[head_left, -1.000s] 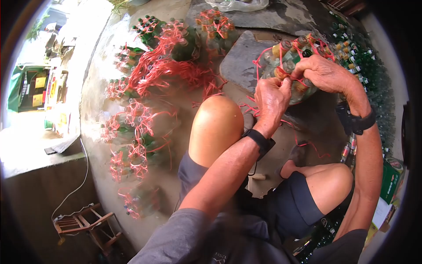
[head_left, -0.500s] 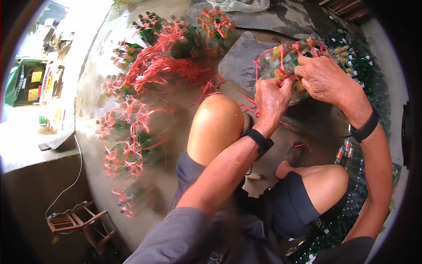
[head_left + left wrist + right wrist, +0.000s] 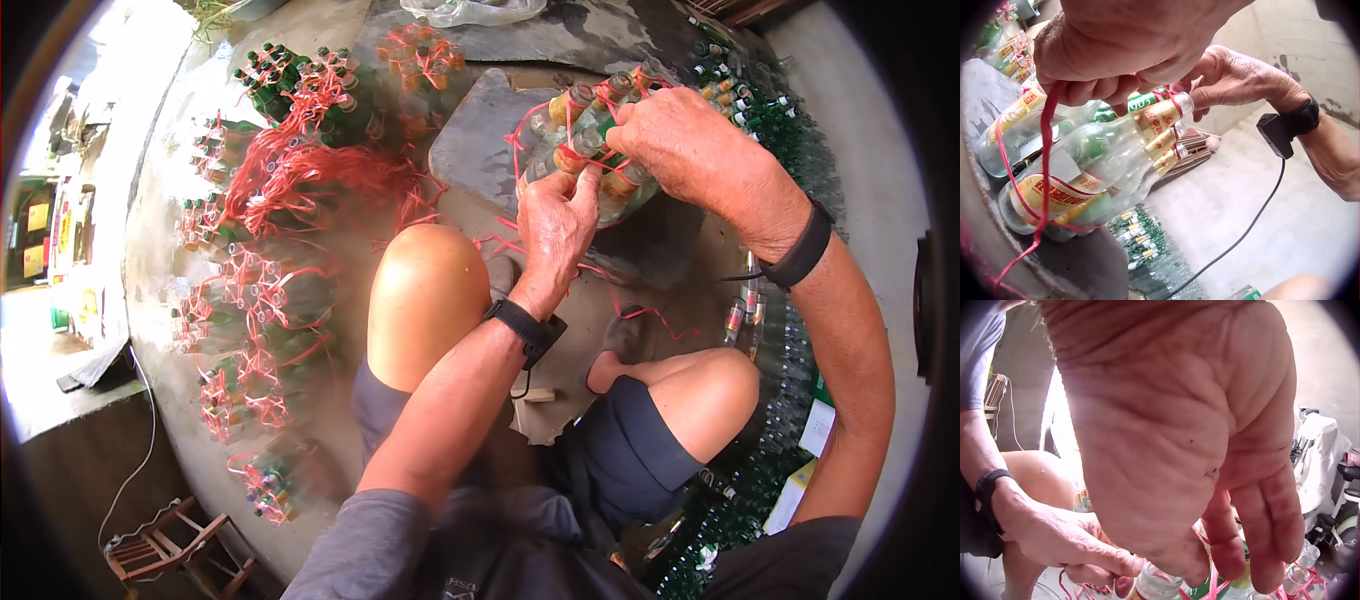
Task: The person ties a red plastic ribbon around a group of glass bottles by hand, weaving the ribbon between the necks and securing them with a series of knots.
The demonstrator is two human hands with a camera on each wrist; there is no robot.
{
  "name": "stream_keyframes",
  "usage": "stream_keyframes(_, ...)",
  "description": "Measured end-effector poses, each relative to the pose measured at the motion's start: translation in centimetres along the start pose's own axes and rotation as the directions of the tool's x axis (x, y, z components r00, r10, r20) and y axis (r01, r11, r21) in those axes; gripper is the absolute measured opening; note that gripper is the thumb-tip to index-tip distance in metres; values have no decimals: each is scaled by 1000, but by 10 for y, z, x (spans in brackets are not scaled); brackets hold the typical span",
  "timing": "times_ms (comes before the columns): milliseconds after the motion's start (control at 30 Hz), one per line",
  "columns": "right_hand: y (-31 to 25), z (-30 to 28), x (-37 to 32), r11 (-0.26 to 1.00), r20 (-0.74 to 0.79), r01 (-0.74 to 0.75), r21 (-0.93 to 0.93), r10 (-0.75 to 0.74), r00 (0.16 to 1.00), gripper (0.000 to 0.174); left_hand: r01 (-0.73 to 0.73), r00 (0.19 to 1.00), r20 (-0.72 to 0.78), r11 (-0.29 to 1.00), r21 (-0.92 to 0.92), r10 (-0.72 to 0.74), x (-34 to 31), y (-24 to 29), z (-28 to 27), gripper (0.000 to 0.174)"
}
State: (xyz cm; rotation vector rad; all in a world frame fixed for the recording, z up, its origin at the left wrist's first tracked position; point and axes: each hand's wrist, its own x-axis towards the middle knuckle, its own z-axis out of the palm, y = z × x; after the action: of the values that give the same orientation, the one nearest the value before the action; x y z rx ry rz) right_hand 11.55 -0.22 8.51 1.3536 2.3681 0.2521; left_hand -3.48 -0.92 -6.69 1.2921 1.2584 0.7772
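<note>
A bundle of clear and green glass bottles (image 3: 575,105), several with yellow labels, stands on a grey slab in front of me, laced with red plastic string (image 3: 1047,144). My left hand (image 3: 557,222) grips the string at the near side of the bottle necks, its fingers curled, with a strand hanging below them in the left wrist view. Across the necks, my right hand (image 3: 690,145) pinches the string with thumb and fingers bent; its thumb tip is partly hidden. In the left wrist view a labelled bottle (image 3: 1054,194) lies slanted below the left fingers.
Tied bottle bundles (image 3: 255,290) line the floor at left, beside a heap of red string (image 3: 310,175). Many loose green bottles (image 3: 780,150) stand along the right wall. A wooden chair (image 3: 180,545) is at lower left, and a plastic bag (image 3: 470,10) lies at the back.
The head view has turned, so the bundle and both hands sit farther left. My right hand has shifted slightly away from the left, and its forearm has swung outward. The left hand keeps its grip.
</note>
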Motion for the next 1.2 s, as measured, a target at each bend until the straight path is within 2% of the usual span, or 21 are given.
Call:
stream_keyframes(233, 13, 1, 3, 992, -141, 10, 127, 9, 990, 5, -25, 999, 34, 1000, -12, 26, -3, 5, -1, 44)
stream_keyframes(300, 20, 6, 3, 929, -237, 72, 363, 18, 971, 5, -147, 989, -38, 989, -26, 146, -4, 4, 2, 50)
stream_keyframes(333, 24, 11, 2, 931, -234, 67, 360, 21, 972, 5, -150, 988, -34, 988, -31, 148, -4, 5, 2, 50)
stream_keyframes(400, 30, 19, 2, 865, -297, 147, 481, 3, 955, 10, -48, 999, 27, 999, 14, 47, -4, 7, -1, 41)
stream_keyframes(433, 30, 22, 0, 865, -296, 144, 480, 5, 955, 10, -49, 998, 30, 999, 12, 48, -4, 8, -1, 41)
stream_keyframes(500, 29, 25, -1, 789, -226, 74, 609, 83, 970, 9, -59, 998, 27, 998, 0, 59, -5, 10, -2, 41)
stream_keyframes(633, 30, 24, -7, 808, -197, 26, 589, 112, 974, 9, -104, 994, 20, 993, -52, 105, -4, 7, 0, 41)
stream_keyframes(700, 29, 18, -10, 689, -130, -53, 722, 212, 969, 10, -96, 994, 52, 995, -20, 97, -3, 7, 0, 41)
stream_keyframes(800, 33, 12, -14, 650, -100, -84, 755, 241, 965, 10, -135, 990, 19, 988, -78, 136, -5, 8, 2, 39)
stream_keyframes(933, 41, 23, -14, 697, -113, -95, 711, 247, 963, 10, -128, 991, 20, 985, -118, 131, -6, 10, 3, 36)
stream_keyframes(1000, 40, 34, -9, 822, -353, 60, 567, 176, 919, 9, -152, 988, 5, 978, -145, 154, -5, 8, 4, 34)
stream_keyframes(1033, 40, 34, -10, 822, -352, 60, 567, 176, 919, 9, -152, 988, 5, 978, -145, 154, -5, 7, 4, 34)
stream_keyframes(1100, 35, 32, -12, 596, -114, -84, 798, 287, 951, 9, -187, 982, -12, 963, -196, 188, -5, 7, 4, 34)
stream_keyframes(1133, 33, 32, -12, 595, -112, -85, 799, 286, 952, 9, -184, 983, -11, 963, -196, 185, -6, 8, 3, 34)
stream_keyframes(1200, 30, 33, -14, 448, -39, -110, 887, 311, 949, 6, -115, 990, 51, 970, -215, 129, -7, 11, 2, 32)
